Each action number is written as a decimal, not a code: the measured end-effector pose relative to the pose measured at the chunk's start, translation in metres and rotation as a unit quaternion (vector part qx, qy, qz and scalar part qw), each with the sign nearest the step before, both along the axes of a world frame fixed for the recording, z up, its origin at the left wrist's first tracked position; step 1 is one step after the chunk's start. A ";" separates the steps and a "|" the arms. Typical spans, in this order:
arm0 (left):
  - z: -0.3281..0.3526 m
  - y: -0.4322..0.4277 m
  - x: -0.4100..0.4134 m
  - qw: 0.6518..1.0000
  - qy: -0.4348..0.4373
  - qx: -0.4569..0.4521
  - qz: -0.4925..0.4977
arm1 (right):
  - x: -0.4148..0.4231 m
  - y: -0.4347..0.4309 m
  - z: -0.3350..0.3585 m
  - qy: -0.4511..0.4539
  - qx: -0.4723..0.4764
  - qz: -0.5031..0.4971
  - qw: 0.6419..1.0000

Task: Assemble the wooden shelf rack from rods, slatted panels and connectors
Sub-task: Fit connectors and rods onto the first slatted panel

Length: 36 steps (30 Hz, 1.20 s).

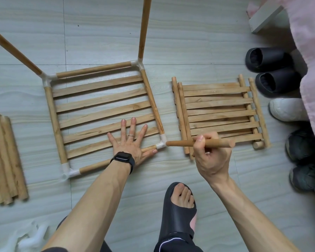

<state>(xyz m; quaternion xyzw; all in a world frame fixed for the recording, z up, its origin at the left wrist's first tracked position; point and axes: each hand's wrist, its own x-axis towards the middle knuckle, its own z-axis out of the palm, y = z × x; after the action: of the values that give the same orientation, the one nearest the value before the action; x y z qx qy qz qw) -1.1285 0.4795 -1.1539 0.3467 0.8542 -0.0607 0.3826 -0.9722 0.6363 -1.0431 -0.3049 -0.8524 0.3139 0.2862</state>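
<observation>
Gripping rod [180, 143] beside connector [162, 143], right hand [212, 157] (left hand [132, 144] on panel [98, 100]).

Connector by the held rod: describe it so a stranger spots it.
Find the slatted frame on the floor. The connector is the white one at its corner beside the left hand. Only it has the rod in the right hand aimed at it.

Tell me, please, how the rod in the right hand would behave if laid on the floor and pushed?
The rod looks round and smooth, so on the flat tiled floor it would probably roll freely. It appears straight solid wood, so likely stiff rather than bendy. The right hand holds it level near its middle, suggesting it is fairly light.
</observation>
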 end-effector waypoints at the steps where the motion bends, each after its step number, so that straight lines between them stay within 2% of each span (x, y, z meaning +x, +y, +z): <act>1: 0.000 0.000 0.000 1.000 0.000 0.000 0.000 | 0.002 -0.003 0.000 -0.002 0.006 0.010 1.000; 6: -0.001 0.000 0.003 1.000 0.019 0.001 -0.001 | -0.010 -0.019 0.001 -0.072 0.090 0.041 0.992; 9: -0.002 0.000 0.003 1.000 0.020 0.002 0.000 | -0.017 -0.028 -0.001 -0.121 0.080 0.010 0.989; 14: -0.003 0.001 0.002 0.999 0.031 0.000 -0.007 | -0.010 -0.035 -0.005 -0.109 0.051 0.022 0.992; 18: -0.003 0.000 -0.005 0.999 0.034 0.008 -0.030 | -0.016 -0.033 -0.007 -0.139 0.048 0.029 0.989; 21: 0.005 0.005 -0.023 0.997 0.050 0.021 -0.054 | -0.040 -0.024 -0.003 -0.207 0.028 0.018 0.978; 25: 0.027 0.009 -0.044 0.998 0.029 0.050 -0.018 | -0.063 -0.014 0.002 -0.218 0.027 0.012 0.975; 28: 0.043 -0.019 -0.056 0.993 0.028 0.116 0.014 | -0.053 -0.024 -0.012 -0.197 -0.072 -0.055 0.976; 30: 0.054 -0.056 -0.065 0.981 0.078 0.170 0.046 | -0.043 -0.046 -0.031 -0.229 -0.191 -0.092 0.950; 31: 0.058 -0.074 -0.069 0.972 0.106 0.196 0.074 | -0.038 -0.057 -0.040 -0.273 -0.231 -0.078 0.930; 33: 0.062 -0.118 -0.076 0.951 0.166 0.199 0.167 | -0.037 -0.084 -0.058 -0.393 -0.227 0.051 0.890; 34: 0.062 -0.142 -0.078 0.939 0.188 0.175 0.230 | -0.043 -0.097 -0.062 -0.430 -0.181 0.130 0.875; 36: 0.061 -0.187 -0.080 0.911 0.198 0.096 0.348 | -0.069 -0.118 -0.066 -0.416 -0.052 0.260 0.870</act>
<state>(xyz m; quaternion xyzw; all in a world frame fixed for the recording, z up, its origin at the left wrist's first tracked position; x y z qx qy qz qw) -1.2086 0.2925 -1.0932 0.0440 0.9806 0.0916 0.1676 -1.0411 0.5186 -1.1095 -0.1893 -0.9235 0.2651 -0.2028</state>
